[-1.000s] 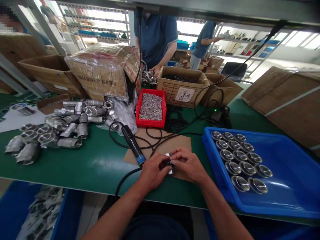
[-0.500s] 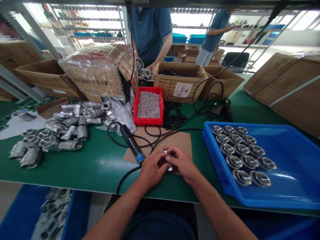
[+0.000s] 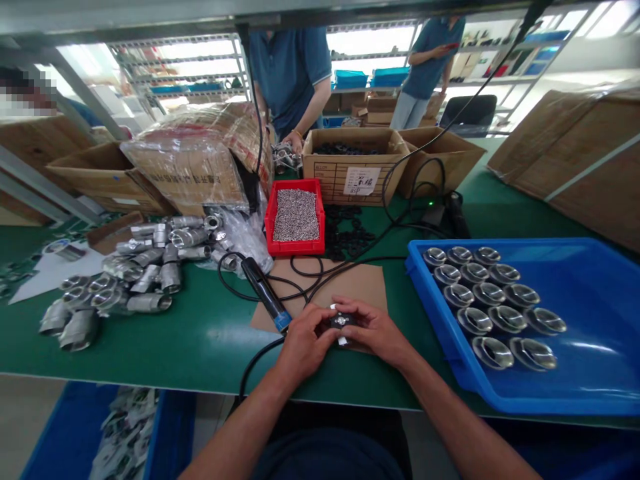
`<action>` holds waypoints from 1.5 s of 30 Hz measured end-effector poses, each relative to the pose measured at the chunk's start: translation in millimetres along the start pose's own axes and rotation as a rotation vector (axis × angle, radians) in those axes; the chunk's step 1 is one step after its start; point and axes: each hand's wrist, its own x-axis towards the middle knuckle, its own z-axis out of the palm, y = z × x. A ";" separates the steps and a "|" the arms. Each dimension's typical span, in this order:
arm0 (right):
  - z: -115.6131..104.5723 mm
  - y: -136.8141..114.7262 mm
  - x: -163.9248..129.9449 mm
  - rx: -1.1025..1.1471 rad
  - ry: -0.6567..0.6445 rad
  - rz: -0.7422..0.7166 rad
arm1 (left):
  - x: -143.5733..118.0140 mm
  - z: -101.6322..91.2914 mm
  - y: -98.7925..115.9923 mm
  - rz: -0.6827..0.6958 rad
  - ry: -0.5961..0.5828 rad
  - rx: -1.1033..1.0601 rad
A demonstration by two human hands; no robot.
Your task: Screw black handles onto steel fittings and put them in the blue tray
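Note:
Between my hands is a small black part with a silvery centre [image 3: 343,321]; white or shiny bits show at its upper and lower edges. My left hand [image 3: 306,339] is closed on its left side, thumb and fingers pinching it. From the right, my right hand [image 3: 371,327] grips the same part, its fingers along the top and its thumb below. Both hands are above a flat cardboard sheet [image 3: 365,283] on the green table. Left of my left hand lies a black electric screwdriver [image 3: 265,293] with a blue collar, its cable looping behind.
A red bin [image 3: 271,230] of small metal pieces stands ahead, beside scattered black parts [image 3: 347,230]. Metal fittings [image 3: 150,267] pile up at left. At right, a blue tray [image 3: 590,293] holds several round metal parts. Cardboard boxes [image 3: 350,177] and a co-worker [image 3: 293,80] are beyond.
My right fingers have shifted apart, so the black part's face now shows between my hands. The view has tilted slightly. The co-worker's arm across the table has moved.

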 end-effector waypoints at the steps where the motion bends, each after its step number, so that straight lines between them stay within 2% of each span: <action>1: -1.4 1.0 0.5 -0.020 0.003 -0.001 | 0.5 -4.1 2.5 0.002 -0.030 0.020; 4: -1.7 2.5 2.1 -0.068 0.019 -0.009 | 4.5 -28.0 8.4 0.012 -0.069 0.115; 6: -0.2 3.3 2.3 -0.088 0.037 -0.020 | 9.5 -51.3 7.9 -0.041 0.068 0.259; 8: 1.4 4.3 1.8 -0.108 0.063 -0.036 | 16.2 -73.8 2.2 -0.185 0.262 0.467; 9: 2.0 5.0 1.5 -0.121 0.072 -0.048 | 19.8 -82.7 -2.6 -0.279 0.322 0.569; 11: 2.7 6.3 1.0 -0.147 0.085 -0.074 | 26.7 -92.8 -14.8 -0.464 0.342 0.697; 13: 2.9 6.8 0.8 -0.170 0.087 -0.092 | 31.8 -93.1 -28.3 -0.567 0.361 0.643; 15: 3.1 6.3 0.7 -0.181 0.094 -0.101 | 34.3 -87.7 -40.0 -0.574 0.474 0.405; 18: 3.9 4.6 0.5 -0.164 0.104 -0.113 | 33.6 -78.3 -45.8 -0.509 0.611 0.052; 21: 4.5 4.1 0.3 -0.145 0.107 -0.127 | 29.6 -71.2 -28.1 -0.411 0.605 -0.159; 23: 4.2 5.2 0.2 -0.144 0.107 -0.138 | 27.5 -66.2 -4.3 -0.265 0.562 -0.476; 26: 3.0 8.2 0.3 -0.141 0.107 -0.146 | 29.2 -56.3 35.0 -0.027 0.381 -0.876; 29: 2.4 11.0 0.8 -0.144 0.114 -0.151 | 36.5 -43.9 60.3 0.144 0.240 -0.939; 33: 3.3 12.4 1.5 -0.134 0.116 -0.182 | 47.5 -28.5 66.9 0.323 0.208 -0.963; 38: 3.5 12.7 1.2 -0.104 0.107 -0.194 | 52.7 -18.6 60.3 0.366 0.172 -0.966; 45: 3.0 12.7 1.2 -0.117 0.095 -0.215 | 52.8 -17.3 56.2 0.404 0.134 -0.906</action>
